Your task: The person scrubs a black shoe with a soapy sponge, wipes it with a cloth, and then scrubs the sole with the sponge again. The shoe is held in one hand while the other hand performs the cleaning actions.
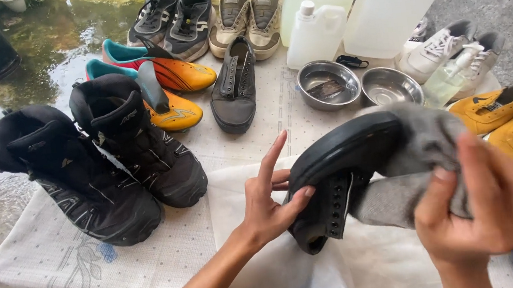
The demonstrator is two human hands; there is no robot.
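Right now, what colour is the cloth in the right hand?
Grey: the soft grey cloth in the right hand wraps the black lace-up shoe, seen in the head view.

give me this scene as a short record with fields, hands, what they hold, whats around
left hand: steadies the toe end of a dark grey lace-less canvas shoe, sole turned up
right hand: presses a grey cloth on that shoe
surface: white patterned table cover
nearby: pair of black high-top boots, orange football boots, two steel bowls, yellow shoes, white plastic jugs
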